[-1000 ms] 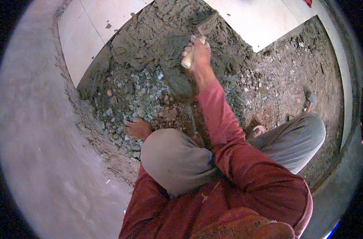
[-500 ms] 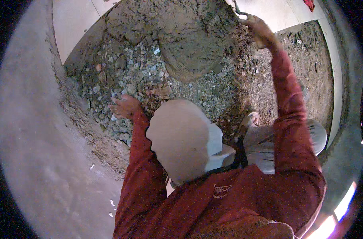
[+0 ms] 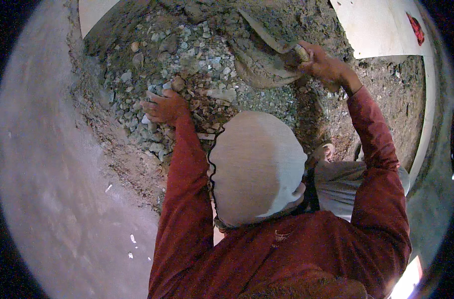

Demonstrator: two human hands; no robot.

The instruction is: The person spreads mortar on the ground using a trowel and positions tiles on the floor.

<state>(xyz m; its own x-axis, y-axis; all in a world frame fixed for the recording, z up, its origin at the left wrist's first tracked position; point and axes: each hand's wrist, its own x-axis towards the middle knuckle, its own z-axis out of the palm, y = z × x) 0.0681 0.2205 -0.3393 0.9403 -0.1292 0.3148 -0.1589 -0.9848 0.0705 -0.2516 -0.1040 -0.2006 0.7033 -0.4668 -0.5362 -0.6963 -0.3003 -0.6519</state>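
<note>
My right hand [image 3: 324,67] is closed around the handle of a trowel [image 3: 301,53]. Its blade is angled up and left over wet grey-brown mortar [image 3: 267,65], and I cannot make out the blade's full outline against it. On the left, my left hand [image 3: 166,107] rests on loose gravel [image 3: 202,47] with its fingers apart. A brownish stone [image 3: 177,83] lies beside its fingers, and no object shows in its grasp.
Pale floor tiles [image 3: 381,30] border the mortar at the far right, with a red item [image 3: 415,29] on them. Another tile [image 3: 95,15] is at the far left. My bent knee [image 3: 252,164] and bare foot [image 3: 326,152] are close by. Smooth grey floor [image 3: 53,164] spreads left.
My right hand has come nearer from the tile edge, bringing the trowel down over the mortar. My left hand stays on the gravel. The view has shifted, showing more tile at right.
</note>
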